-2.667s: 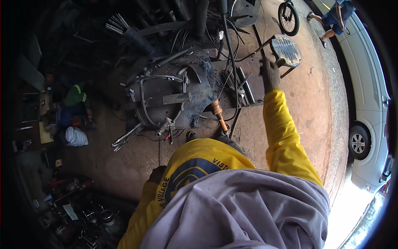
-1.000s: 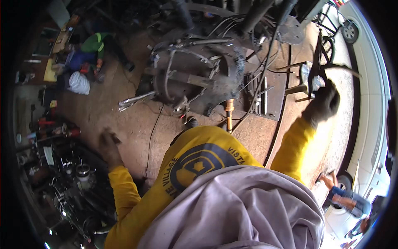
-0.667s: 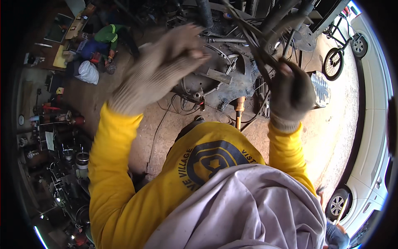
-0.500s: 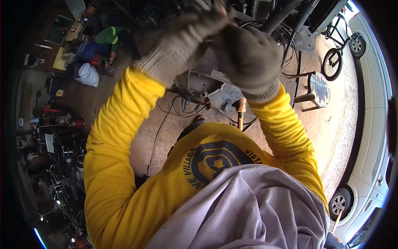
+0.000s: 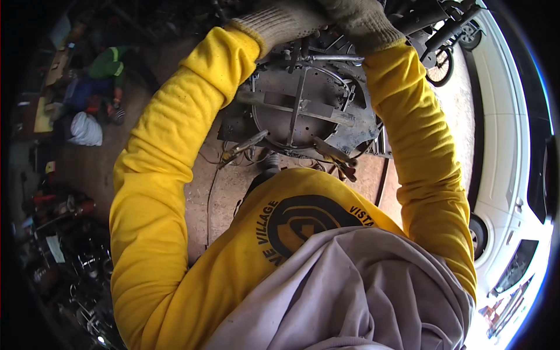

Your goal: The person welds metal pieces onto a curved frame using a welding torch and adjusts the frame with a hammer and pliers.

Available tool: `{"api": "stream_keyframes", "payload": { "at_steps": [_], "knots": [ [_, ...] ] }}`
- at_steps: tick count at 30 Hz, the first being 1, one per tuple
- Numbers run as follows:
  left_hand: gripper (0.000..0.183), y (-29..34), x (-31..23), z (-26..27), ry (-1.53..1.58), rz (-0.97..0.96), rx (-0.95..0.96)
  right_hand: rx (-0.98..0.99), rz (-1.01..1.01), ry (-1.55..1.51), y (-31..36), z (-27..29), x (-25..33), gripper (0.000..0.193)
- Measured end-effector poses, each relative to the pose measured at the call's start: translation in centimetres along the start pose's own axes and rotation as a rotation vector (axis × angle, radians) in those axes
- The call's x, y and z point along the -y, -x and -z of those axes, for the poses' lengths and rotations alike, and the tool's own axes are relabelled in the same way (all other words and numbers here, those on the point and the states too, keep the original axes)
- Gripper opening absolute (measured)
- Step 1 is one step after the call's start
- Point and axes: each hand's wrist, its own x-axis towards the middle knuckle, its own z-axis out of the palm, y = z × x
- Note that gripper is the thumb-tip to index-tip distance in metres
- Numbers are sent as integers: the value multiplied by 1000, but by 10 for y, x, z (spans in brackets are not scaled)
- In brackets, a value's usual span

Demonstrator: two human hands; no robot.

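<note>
Both my hands wear grey-brown knitted gloves and meet at the upper edge. My left hand (image 5: 287,24) and my right hand (image 5: 363,22) are close together, with their fingers cut off by the edge or lost in the dark, so what they hold cannot be made out. Just below them lies a dark metal worktop (image 5: 233,129) carrying a round metal hoop (image 5: 255,119) and a flat crossbar (image 5: 280,102). A thin upright rod (image 5: 298,96) crosses the hoop. Two clamp-like tools, one on the left (image 5: 245,147) and one on the right (image 5: 337,156), sit at the near edge.
Cables (image 5: 211,198) trail across the floor. At far left a person in a green top (image 5: 108,65) bends beside a white sack (image 5: 86,129). Cluttered machine parts (image 5: 81,262) fill the lower left. A white vehicle (image 5: 504,146) and a bicycle (image 5: 441,67) stand at right.
My gloved hands have risen to the upper edge and nearly out of the picture. The view has shifted, so the worktop and hoop now show, while the stool at right has left view.
</note>
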Motion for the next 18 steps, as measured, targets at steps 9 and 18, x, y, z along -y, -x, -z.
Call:
{"api": "stream_keyframes", "payload": {
  "at_steps": [9,18],
  "knots": [
    [70,-44,31,-44,102,-437,-500,-142,-81,-564,-65,-22,-77,96],
    [37,64,81,-113,497,-339,-103,-207,-103,-605,-59,-49,-90,95]
  ]
}}
